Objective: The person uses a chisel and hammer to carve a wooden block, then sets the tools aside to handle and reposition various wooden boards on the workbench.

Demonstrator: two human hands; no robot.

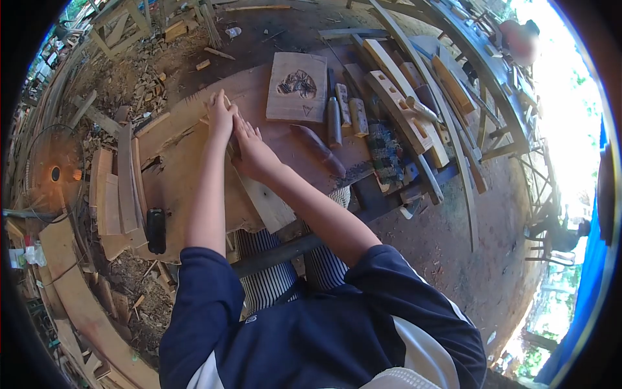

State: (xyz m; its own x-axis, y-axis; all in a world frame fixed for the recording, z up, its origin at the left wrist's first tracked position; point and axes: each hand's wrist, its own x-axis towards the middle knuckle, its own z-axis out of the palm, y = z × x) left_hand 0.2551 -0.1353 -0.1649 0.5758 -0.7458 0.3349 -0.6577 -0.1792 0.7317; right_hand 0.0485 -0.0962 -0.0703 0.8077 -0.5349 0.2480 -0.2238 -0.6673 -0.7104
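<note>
- Head view: left hand bent, fingers partly curled at the far end of a narrow pale board; whether they clench it or merely rest, cannot tell.
- Right hand just nearer the body, fingers mostly extended and close against the left hand; its palm side is hidden, so grip on the wood cannot be told.
- Pale board lies lengthwise beneath the forearms, near end by the striped trousers. Judgement: low, even pressure from both hands should limit rocking; fingertips are best kept clear of its edges, with wrists straight and shoulders loose.
- Brown worktop beneath; its edge looks irregular, so firm seating of the wood matters.
- Right of the hands: carved panel, a dark tapered wooden piece and a cylindrical tool. Judgement: elbow room on this side is limited; a compact stroke would suit.
- Farther left: dark oblong object, near loose boards.
</note>
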